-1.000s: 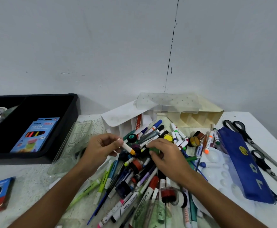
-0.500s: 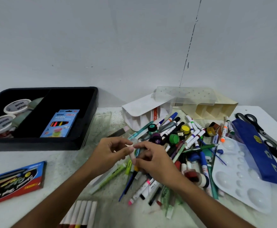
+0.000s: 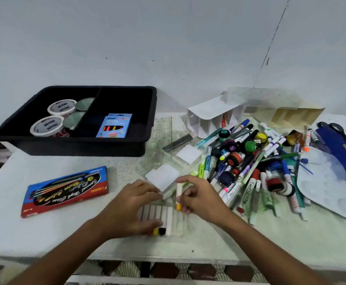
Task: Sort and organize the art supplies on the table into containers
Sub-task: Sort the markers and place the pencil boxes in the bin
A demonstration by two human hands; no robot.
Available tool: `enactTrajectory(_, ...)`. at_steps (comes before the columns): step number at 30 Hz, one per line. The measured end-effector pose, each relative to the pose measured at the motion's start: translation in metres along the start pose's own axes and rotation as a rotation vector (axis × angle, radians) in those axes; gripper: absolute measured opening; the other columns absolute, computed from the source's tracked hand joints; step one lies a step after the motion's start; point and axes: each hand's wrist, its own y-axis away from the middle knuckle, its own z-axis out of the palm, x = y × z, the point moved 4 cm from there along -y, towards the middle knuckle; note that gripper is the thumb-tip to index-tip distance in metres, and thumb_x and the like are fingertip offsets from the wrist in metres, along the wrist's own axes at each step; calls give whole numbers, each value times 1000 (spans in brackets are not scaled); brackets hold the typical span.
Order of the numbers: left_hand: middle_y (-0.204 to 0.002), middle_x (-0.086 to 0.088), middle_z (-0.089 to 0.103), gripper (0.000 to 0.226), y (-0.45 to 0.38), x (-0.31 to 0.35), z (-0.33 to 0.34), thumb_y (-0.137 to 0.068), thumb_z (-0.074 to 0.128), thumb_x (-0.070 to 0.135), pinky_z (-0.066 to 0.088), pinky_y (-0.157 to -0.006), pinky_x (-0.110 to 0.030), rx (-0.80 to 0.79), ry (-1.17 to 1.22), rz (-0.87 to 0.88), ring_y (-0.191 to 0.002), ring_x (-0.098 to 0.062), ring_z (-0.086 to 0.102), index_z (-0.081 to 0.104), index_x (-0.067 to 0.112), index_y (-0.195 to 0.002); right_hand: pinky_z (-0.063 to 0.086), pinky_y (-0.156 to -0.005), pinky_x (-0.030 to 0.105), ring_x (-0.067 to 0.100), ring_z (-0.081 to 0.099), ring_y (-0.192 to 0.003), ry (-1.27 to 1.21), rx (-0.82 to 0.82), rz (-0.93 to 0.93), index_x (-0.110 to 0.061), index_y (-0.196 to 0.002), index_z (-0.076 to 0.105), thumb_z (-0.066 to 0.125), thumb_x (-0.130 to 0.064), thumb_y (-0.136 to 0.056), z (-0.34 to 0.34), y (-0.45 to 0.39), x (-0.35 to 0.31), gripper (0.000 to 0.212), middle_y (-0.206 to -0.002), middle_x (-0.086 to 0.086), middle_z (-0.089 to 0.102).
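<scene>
Head camera is showing a sorting job that is only beginning. In the lower middle of the frame, the right hand (image 3: 200,197) is pinching a white crayon with an orange tip (image 3: 178,196), holding it almost upright just above a clear tray (image 3: 180,223) where a row of similar crayons (image 3: 157,214) is already lying side by side. The left hand (image 3: 131,208) is resting on that row with fingers fairly straight, pressing it down and grasping nothing. I am judging that the crayon in the fingers is about to be laid at the free right end of the row.

Some sorting is done: in the upper left, a black bin (image 3: 147,120) is holding 2 white tubs (image 3: 53,118) in 1 compartment and a blue neon pencil box (image 3: 114,125) in the other. A red and blue crayon box (image 3: 65,191) is lying on the table at the left, outside any container.

Most of the work is remaining. At the right, a large pile of markers, pens and small paint pots (image 3: 248,159) is lying mixed together, beside a white palette (image 3: 330,194) and a blue pouch (image 3: 340,157).
</scene>
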Motion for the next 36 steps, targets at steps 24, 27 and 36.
enactTrajectory(24, -151, -12, 37, 69, 29, -1, 19, -75, 60, 75, 48, -95, -54, -16, -196, 69, -136, -31, 36, 62, 26, -125, 59, -74, 38, 21, 69, -71, 575, 67, 140, -11, -125, 61, 74, -13, -80, 34, 16, 4, 47, -108, 11, 66)
enactTrajectory(27, -151, -12, 37, 69, 28, 0, 19, -75, 60, 75, 48, -95, -53, -16, -191, 72, -136, -31, 36, 62, 26, -125, 60, -71, 39, 22, 69, -67, 613, 77, 180, -15, -114, 62, 74, -11, -78, 34, 15, 1, 39, -104, 7, 62)
enactTrajectory(36, -150, -11, 38, 70, 30, 1, 18, -76, 57, 76, 49, -93, -52, -13, -185, 67, -135, -30, 38, 63, 26, -124, 46, -72, 31, 26, 58, -99, 890, 80, 82, -15, -107, 68, 72, -17, -80, 38, 20, -12, 28, -103, 6, 62)
